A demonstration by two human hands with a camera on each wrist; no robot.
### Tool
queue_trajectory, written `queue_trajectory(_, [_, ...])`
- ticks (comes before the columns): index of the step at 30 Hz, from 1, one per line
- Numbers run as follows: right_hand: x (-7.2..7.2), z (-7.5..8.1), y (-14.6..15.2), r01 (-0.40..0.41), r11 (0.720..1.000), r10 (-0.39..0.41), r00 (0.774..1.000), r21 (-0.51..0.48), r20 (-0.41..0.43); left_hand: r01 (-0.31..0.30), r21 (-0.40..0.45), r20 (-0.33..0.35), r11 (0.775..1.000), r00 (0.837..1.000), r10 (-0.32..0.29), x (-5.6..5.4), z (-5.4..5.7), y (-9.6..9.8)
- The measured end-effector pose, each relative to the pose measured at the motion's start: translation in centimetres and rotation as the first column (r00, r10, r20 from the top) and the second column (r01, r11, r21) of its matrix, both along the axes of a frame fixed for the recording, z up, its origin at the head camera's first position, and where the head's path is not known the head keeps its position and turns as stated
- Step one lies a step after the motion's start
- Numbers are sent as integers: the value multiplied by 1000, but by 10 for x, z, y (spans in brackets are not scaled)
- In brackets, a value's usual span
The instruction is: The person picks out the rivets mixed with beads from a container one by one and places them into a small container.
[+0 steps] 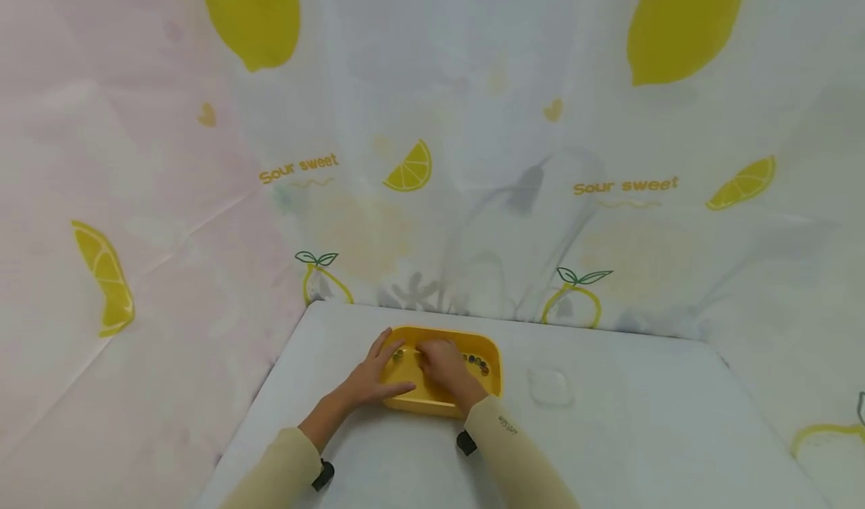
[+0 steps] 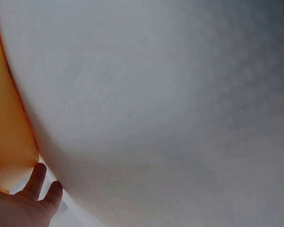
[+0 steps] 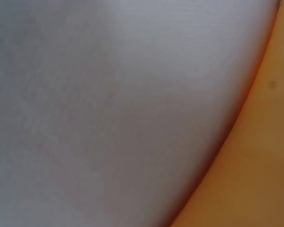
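Note:
A yellow plastic tray (image 1: 432, 406) sits on the white table. Glass-like marbles lie in it: a few (image 1: 397, 355) at the left end, and a curved row of several marbles (image 1: 477, 362) at the right end. My left hand (image 1: 368, 380) rests at the tray's left end, fingers spread and thumb over the near side; two of its fingers show at the lower left of the left wrist view. Inside the tray, my right hand (image 1: 444, 362) reaches down with bent fingers. Whether its fingertips pinch a marble is hidden. The right wrist view shows only the tray's outer wall (image 3: 255, 165) and the tabletop.
To the right of the tray lies a clear, squarish flat piece (image 1: 550, 387) on the white tabletop (image 1: 628, 411). A lemon-print curtain (image 1: 432, 254) hangs behind the table and along its sides. Dark wrist cameras (image 1: 466, 443) sit below both hands.

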State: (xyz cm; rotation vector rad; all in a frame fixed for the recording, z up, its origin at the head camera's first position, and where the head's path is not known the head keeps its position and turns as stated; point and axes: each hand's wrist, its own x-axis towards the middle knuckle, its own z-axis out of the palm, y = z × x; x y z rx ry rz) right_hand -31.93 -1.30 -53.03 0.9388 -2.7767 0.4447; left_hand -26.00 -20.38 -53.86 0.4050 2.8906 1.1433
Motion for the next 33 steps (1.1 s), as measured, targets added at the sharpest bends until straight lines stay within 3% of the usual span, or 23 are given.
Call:
queue_trajectory(8, [-5,-2,-1,-4,999,5,999,-35,40,6,15,-19,1000,1000,-6,0,1,1])
queue_trajectory(18, [-9,-8,3,31,988,6,970,-149,244,8,10,-19,1000,1000,-8,1,0,3])
queue_trajectory(26, [-13,-16,10,-29,958,104,963,-285,250,3,-24,-8,1000,1000,-3,1,1,4])
queue_trajectory(33, [-11,-9,9,-1,962,88,947,-271,310,-4,-13,1,1000,1000,4,-1,-1,3])
